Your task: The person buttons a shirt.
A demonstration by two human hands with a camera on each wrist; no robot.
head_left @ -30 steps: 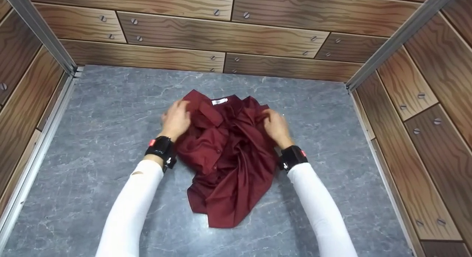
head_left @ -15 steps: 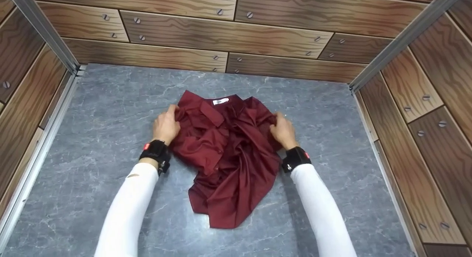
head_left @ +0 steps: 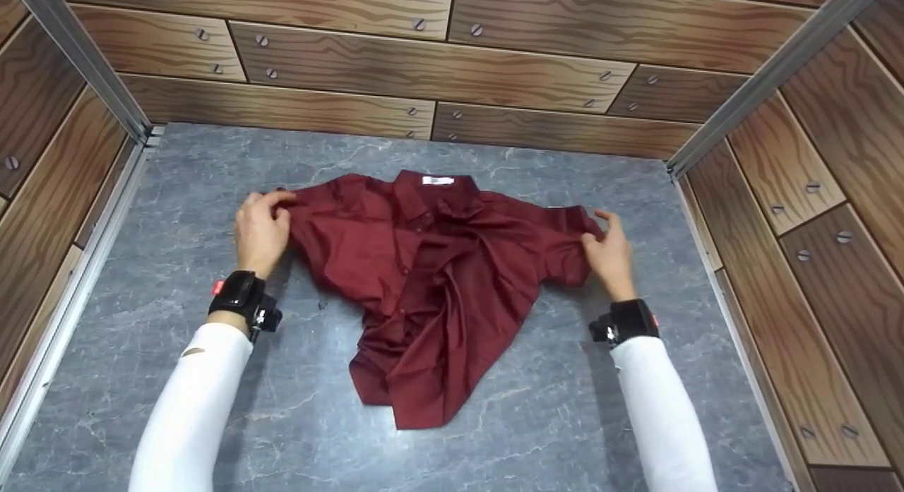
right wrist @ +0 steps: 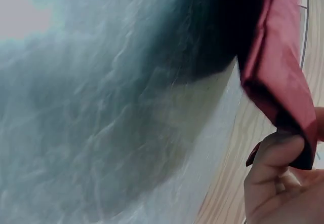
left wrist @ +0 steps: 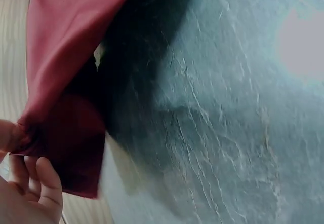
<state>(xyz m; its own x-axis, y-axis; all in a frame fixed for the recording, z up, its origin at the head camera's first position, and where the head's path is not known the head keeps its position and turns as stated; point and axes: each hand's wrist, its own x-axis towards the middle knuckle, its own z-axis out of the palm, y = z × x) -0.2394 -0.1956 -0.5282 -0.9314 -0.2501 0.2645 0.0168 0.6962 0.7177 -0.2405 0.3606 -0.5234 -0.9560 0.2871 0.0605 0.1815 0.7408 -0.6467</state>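
A dark red short-sleeved shirt (head_left: 487, 266) is spread across the grey surface, its collar with a white label at the far side. Its sleeves stretch out to both sides, while the lower part stays bunched and creased. At the left, my left hand (head_left: 263, 227) pinches the end of one sleeve (left wrist: 76, 46) between thumb and fingers. My right hand (head_left: 609, 255) pinches the cuff of the other sleeve (right wrist: 281, 62), with the thumb on the near side. In both wrist views the sleeves hang from the fingertips.
The grey marbled surface (head_left: 212, 160) extends around the shirt. Wood-patterned panels (head_left: 339, 61) wall it in at the back, left and right. Metal rails (head_left: 763, 75) run along the corners.
Both hands have taken hold of the sleeves and moved apart, left hand leftward and right hand rightward. The shirt's upper part has widened and its collar has straightened.
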